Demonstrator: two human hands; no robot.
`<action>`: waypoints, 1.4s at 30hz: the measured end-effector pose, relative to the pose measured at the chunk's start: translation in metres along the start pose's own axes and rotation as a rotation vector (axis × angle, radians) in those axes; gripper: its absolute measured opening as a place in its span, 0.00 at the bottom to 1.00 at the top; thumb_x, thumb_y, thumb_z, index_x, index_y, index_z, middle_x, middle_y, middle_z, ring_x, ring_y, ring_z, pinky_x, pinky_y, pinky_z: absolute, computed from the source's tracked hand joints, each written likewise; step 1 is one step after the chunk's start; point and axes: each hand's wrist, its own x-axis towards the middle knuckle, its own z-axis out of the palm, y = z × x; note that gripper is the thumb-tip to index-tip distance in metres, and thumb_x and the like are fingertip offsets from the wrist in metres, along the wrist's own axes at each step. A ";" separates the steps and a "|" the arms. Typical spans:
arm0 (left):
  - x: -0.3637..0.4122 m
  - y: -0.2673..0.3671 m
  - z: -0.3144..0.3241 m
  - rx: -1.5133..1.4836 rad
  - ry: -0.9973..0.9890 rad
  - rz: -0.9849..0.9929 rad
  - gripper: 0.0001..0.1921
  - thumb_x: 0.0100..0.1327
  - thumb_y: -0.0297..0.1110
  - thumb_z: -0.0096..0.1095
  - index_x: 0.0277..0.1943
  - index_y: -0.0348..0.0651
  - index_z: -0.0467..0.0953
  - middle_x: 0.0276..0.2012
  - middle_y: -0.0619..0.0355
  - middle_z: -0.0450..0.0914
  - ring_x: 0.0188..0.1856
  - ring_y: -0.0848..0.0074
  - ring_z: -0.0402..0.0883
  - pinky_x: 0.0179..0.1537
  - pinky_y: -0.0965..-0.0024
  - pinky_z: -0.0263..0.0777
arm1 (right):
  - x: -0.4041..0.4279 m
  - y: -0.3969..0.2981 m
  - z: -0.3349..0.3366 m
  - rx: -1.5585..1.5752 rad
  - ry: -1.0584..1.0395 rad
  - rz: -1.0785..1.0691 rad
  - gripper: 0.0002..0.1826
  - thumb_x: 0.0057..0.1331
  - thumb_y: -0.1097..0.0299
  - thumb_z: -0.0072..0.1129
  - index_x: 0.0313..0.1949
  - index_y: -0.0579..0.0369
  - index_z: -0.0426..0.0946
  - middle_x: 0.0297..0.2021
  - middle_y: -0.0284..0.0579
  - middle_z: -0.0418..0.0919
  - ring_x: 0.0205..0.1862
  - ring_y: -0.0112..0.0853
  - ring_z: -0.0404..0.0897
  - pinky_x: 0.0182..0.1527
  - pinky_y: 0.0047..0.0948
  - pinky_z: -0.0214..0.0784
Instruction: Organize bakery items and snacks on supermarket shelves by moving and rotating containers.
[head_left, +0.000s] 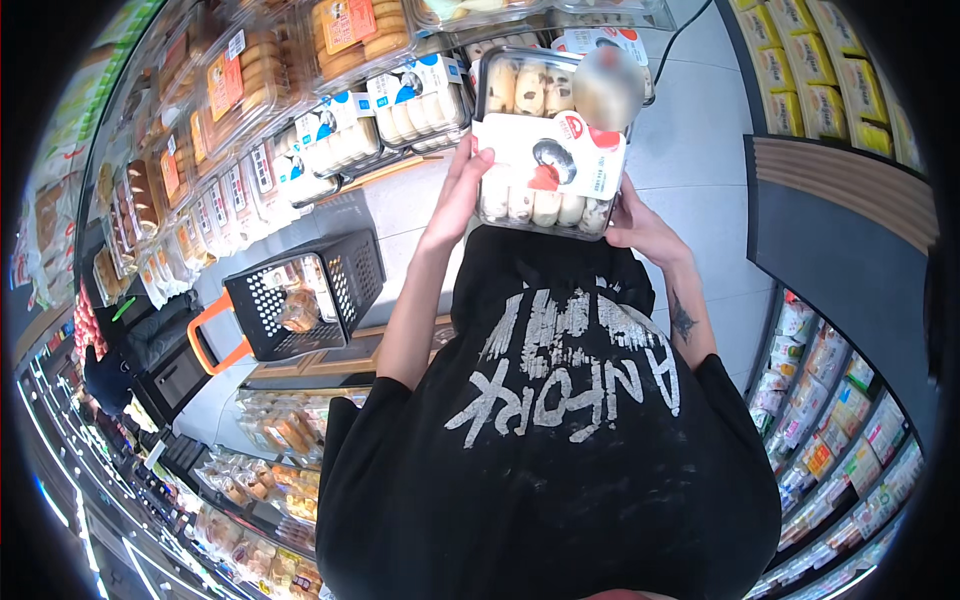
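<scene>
A clear plastic clamshell pack (547, 176) of pale rolls with dark specks is held between both hands, in front of my black T-shirt. A white label band with pictures and writing wraps its middle. My left hand (459, 187) grips the pack's left side, thumb on the label's edge. On the lower right corner, my right hand (641, 221) holds it with fingers partly hidden behind. A blurred round patch covers the pack's upper right. Similar packs of white buns (420, 105) sit on the display shelf just beyond my left hand.
An orange-handled black shopping basket (300, 300), with packaged food inside, stands to the left. Packs of round pastries (247, 75) fill the upper-left shelf. Yellow packets (817, 75) and packaged goods (840, 427) line the right shelves. A person (112, 379) is far left.
</scene>
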 end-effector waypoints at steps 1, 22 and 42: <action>-0.004 0.012 0.000 0.006 -0.002 0.000 0.34 0.62 0.44 0.48 0.64 0.31 0.49 0.60 0.47 0.59 0.63 0.69 0.56 0.62 0.71 0.48 | -0.001 -0.005 0.002 0.004 0.000 -0.005 0.55 0.50 0.61 0.68 0.66 0.57 0.35 0.60 0.51 0.54 0.56 0.35 0.63 0.55 0.29 0.58; -0.051 0.077 0.030 0.255 0.061 0.167 0.27 0.65 0.40 0.37 0.63 0.35 0.50 0.58 0.49 0.63 0.60 0.70 0.60 0.60 0.69 0.51 | -0.024 -0.047 0.076 -0.018 0.206 -0.333 0.41 0.52 0.73 0.62 0.60 0.60 0.45 0.54 0.47 0.59 0.58 0.33 0.60 0.50 0.28 0.65; -0.057 0.076 0.025 0.317 0.150 0.317 0.30 0.67 0.43 0.46 0.64 0.36 0.48 0.55 0.45 0.66 0.55 0.69 0.66 0.56 0.69 0.59 | -0.019 -0.045 0.092 0.006 0.291 -0.260 0.40 0.53 0.64 0.62 0.60 0.59 0.47 0.56 0.47 0.58 0.59 0.32 0.58 0.61 0.32 0.48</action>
